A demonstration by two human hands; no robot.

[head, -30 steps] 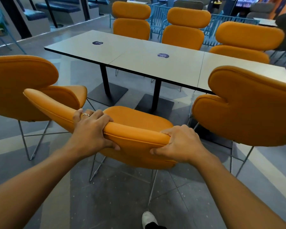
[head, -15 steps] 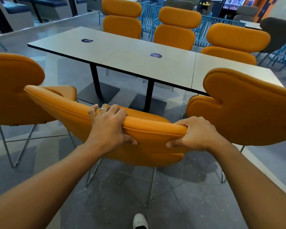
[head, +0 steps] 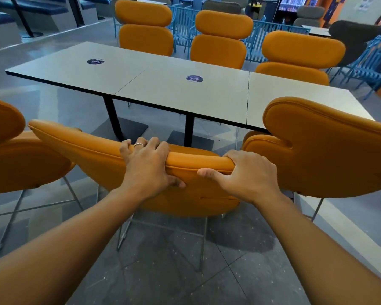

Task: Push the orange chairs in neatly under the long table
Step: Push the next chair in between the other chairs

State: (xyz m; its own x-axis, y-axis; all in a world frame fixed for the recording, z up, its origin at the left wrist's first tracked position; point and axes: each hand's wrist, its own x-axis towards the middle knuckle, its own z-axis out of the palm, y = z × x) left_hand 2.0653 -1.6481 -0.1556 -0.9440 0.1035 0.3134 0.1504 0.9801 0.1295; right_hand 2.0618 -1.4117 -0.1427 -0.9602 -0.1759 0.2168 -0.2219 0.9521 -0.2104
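Observation:
The middle orange chair (head: 79,150) stands in front of me on the near side of the long grey table (head: 163,89), its back turned at an angle. My left hand (head: 147,166) and my right hand (head: 249,175) both grip the top edge of its backrest. Its seat is mostly hidden behind the backrest, close to the table's near edge. A second orange chair (head: 330,150) stands at the right with its front under the table edge. A third orange chair (head: 11,155) is at the left, farther back from the table.
Three more orange chairs (head: 220,38) line the far side of the table. Black table posts (head: 188,130) on flat bases stand under the top. Blue metal chairs (head: 370,62) and a dark chair (head: 352,38) stand at the back right. Grey tiled floor lies below me.
I have pushed the middle chair forward toward the table, and my view has moved closer. Both hands kept their grip; my right hand has shifted a little left along the backrest.

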